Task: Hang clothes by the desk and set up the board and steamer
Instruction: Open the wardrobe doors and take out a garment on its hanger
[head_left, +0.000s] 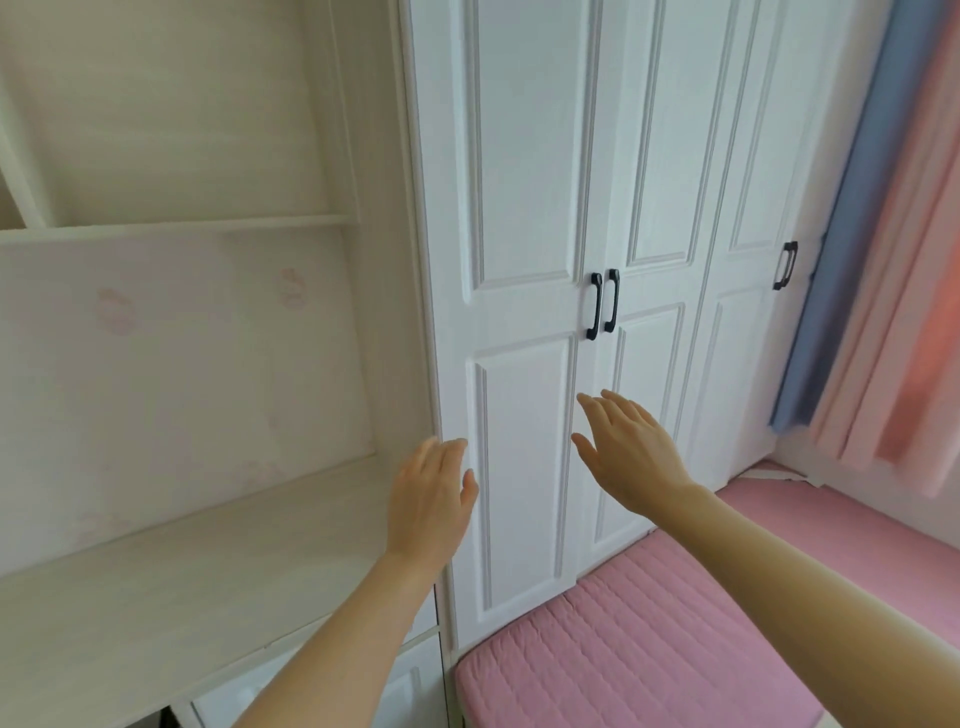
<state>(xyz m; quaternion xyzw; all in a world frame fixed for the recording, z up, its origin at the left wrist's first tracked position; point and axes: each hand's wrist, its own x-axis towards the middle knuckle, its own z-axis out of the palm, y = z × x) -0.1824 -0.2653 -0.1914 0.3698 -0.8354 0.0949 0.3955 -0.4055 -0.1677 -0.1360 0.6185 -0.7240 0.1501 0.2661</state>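
— What lies around, starting from the left?
— Far left of the left grip (431, 499), a pale shelf (176, 226) runs along a wall with faint pink marks. Below the shelf is the table (156, 582), pale and wood-grained. A white drawer front (415, 691) shows under the table's near right end. Right of the table stands a white wardrobe (524, 156) with panelled doors, all closed.

— And further right?
— A pair of black handles (597, 306) sits at the seam of the first two doors, above the right grip (628, 447). A third black handle (785, 265) is farther right. Below the right grip lies a pink quilted mattress (649, 649), butting against the wardrobe's foot. At the far right hang a blue curtain (836, 260) and a pink curtain (914, 312), both blurred.

— How do the grips stand?
— Both are released, with fingers straight and a little spread and their backs toward the camera. The left grip's fingertips are at the wardrobe's left edge, but I cannot tell whether they touch it. The right grip is raised in front of the door seam, under the paired handles. Contact is unclear there too.

— Where is the table relative to them?
— It is left of and below the left grip, whose forearm crosses over the table's right end. It is well apart from the right grip, with the left grip between them.
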